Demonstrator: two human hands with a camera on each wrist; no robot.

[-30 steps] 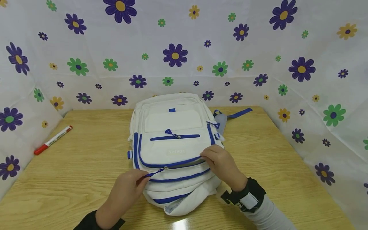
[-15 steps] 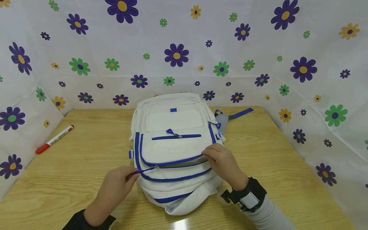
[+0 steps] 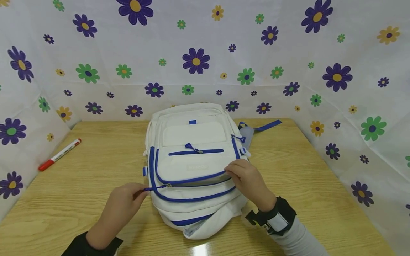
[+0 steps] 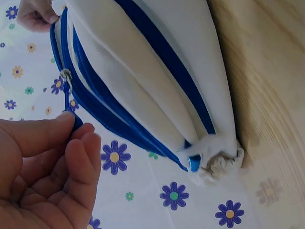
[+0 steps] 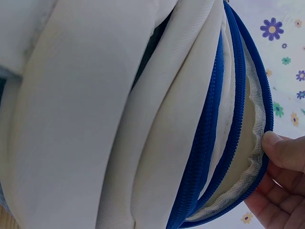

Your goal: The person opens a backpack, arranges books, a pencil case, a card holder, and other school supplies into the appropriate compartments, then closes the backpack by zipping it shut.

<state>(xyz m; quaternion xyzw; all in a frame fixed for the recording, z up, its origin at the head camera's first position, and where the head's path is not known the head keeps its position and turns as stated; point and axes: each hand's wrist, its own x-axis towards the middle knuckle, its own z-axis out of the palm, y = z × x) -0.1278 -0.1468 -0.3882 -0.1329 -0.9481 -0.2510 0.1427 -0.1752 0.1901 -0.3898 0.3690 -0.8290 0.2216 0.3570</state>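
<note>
A white backpack (image 3: 192, 135) with blue zippers lies on the wooden table, its lower end toward me. At its left side my left hand (image 3: 120, 204) pinches a blue zipper pull (image 4: 75, 119) between thumb and fingers. The pull's cord is drawn out to the left from the metal slider (image 4: 66, 75). My right hand (image 3: 250, 181) pinches the blue zipper edge of the front pocket near its right corner. In the right wrist view that pocket gapes, with the pale lining (image 5: 240, 148) showing between its two zipper edges.
A red-capped marker (image 3: 59, 155) lies at the table's left edge. A grey strap with a blue end (image 3: 268, 125) sticks out behind the backpack's right side. Flower-printed cloth (image 3: 205, 42) hangs around the back and sides of the table (image 3: 105, 160).
My left hand has moved left with the zipper pull, and the slider has travelled left along the front pocket's edge. My right hand keeps its pinch at the right corner, almost still.
</note>
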